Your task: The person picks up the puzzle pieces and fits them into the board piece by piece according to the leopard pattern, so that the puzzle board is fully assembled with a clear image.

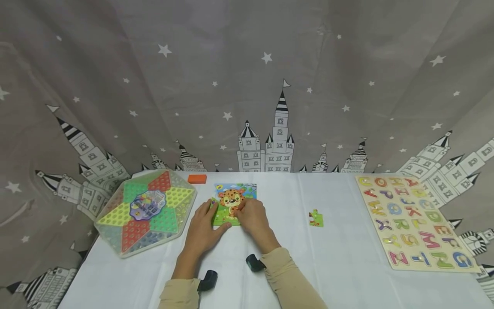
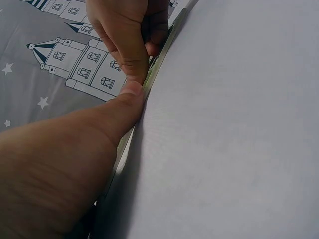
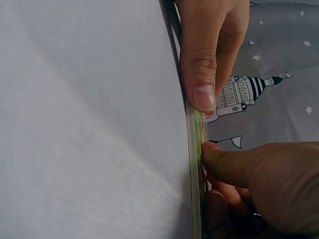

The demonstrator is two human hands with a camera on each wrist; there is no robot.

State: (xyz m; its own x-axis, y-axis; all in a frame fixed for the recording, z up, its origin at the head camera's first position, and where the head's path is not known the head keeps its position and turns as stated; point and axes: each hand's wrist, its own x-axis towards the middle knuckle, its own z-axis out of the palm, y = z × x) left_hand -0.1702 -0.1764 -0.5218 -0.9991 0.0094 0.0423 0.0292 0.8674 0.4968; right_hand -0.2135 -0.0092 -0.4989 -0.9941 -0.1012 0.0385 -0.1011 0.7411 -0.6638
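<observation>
A leopard jigsaw puzzle (image 1: 227, 216) in a thin board frame lies flat at the middle of the table. My left hand (image 1: 203, 227) rests along its left side, with fingers extended at the edge and the thumb on the near edge. Over the right part of the picture, my right hand (image 1: 254, 218) has curled fingers and pinches a puzzle piece against the board. The hand mostly hides that piece. In the right wrist view, the left thumb (image 3: 203, 97) presses on the board's edge close to the right thumb (image 3: 227, 162).
A loose puzzle piece (image 1: 316, 218) lies to the right. Farther right is a wooden alphabet board (image 1: 386, 240). A hexagonal Chinese checkers box (image 1: 131, 240) stands on the left, with an orange block (image 1: 197, 179) near its far corner. A grey curtain (image 1: 247, 64) hangs behind the table.
</observation>
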